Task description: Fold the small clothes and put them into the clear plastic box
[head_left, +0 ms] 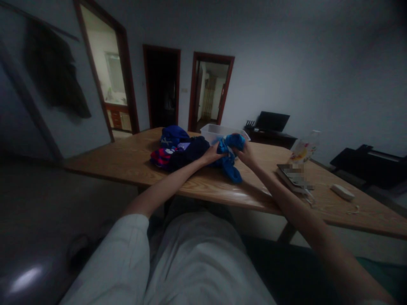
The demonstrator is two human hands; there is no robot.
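Note:
Both my hands hold a bright blue piece of clothing [229,163] just above a wooden table [127,159]. My left hand [212,153] grips its left side, and my right hand [246,154] grips the bunched upper right part. The loose end of the cloth hangs down and touches the tabletop. To the left of my hands lies a pile of clothes [178,148], dark blue, navy and red-striped. A clear plastic box [216,132] stands on the table right behind the blue cloth.
On the table's right part lie a flat book or packet [294,178], a colourful bag [305,149] and a white remote-like object [342,192]. Several doorways open in the far wall. A dark low cabinet with a screen [271,123] stands at the right wall.

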